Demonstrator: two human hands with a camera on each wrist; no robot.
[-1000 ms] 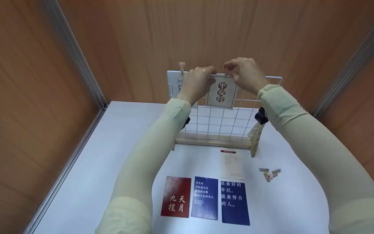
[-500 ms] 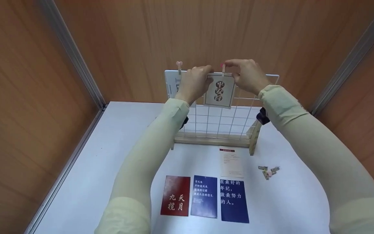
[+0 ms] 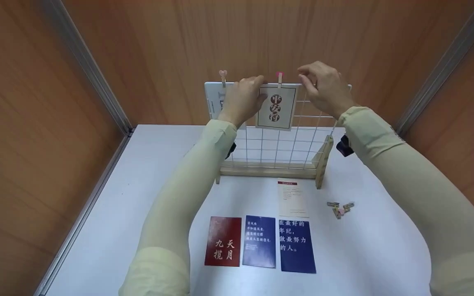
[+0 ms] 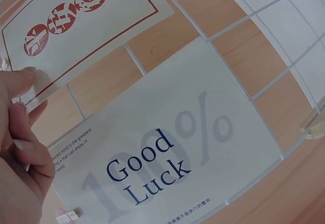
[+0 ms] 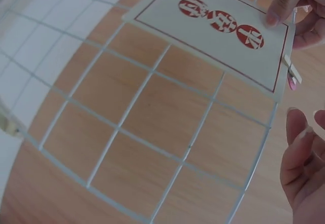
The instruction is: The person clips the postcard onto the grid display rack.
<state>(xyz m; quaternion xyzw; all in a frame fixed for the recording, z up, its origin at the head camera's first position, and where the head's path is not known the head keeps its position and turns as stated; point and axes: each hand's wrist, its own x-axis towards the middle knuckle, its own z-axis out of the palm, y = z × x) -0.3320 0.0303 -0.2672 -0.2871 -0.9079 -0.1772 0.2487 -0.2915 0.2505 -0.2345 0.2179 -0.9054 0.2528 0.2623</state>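
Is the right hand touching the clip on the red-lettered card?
No, the right wrist view shows a gap between the right hand and the clip on the card.

Grid rack (image 3: 268,172) on tbl (image 3: 150,156), 3 cards (image 3: 259,241) in row before it, slip (image 3: 293,201) btwn, clip pile (image 3: 341,211) on R.

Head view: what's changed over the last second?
The right hand let go of the pink clip and moved off to the right; it now holds nothing. The clip stands by itself on the top edge of the bordered card.

Unchanged: left hand pinching that card; red card, blue cards and loose clips on the table.
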